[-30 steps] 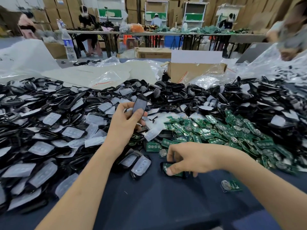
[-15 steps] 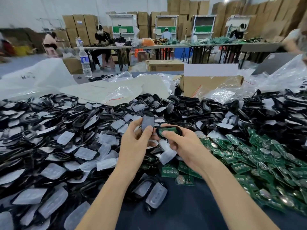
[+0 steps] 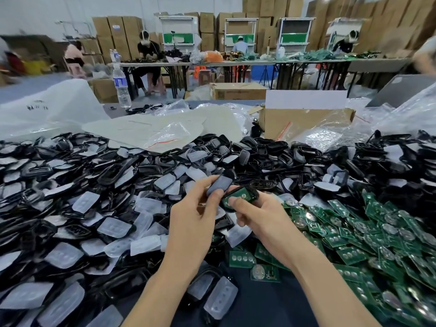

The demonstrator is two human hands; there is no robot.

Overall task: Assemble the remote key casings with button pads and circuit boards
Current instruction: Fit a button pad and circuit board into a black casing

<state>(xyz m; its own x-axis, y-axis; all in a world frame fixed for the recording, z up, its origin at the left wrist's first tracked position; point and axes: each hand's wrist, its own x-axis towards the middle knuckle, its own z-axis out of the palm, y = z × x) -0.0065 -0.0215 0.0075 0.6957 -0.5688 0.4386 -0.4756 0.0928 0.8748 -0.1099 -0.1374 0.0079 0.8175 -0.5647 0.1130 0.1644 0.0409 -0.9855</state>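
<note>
Green circuit board (image 3: 240,194) sits in the black plastic casing half (image 3: 254,192) pinched by the right hand (image 3: 262,218); left hand (image 3: 193,215) grips a grey oval cover (image 3: 219,185) at its ten o'clock, not yet joined.

In left hand (image 3: 195,217) a grey cover (image 3: 219,185), in right hand (image 3: 263,217) a black casing (image 3: 254,193) with green circuit board (image 3: 240,195)

Bench (image 3: 271,308) carries everything. Heap of casings and button pads (image 3: 70,208) covers left and back; circuit boards (image 3: 377,244) piled right. Above the gap between heaps: left grip (image 3: 195,213) pinching casing shell (image 3: 218,185), right grip (image 3: 262,215) holding casing with board (image 3: 240,195), parts just beside each other. Behind heaps: plastic bags (image 3: 169,135) centre, cardboard box (image 3: 295,121) right of them, water bottle (image 3: 121,88) back left.
</note>
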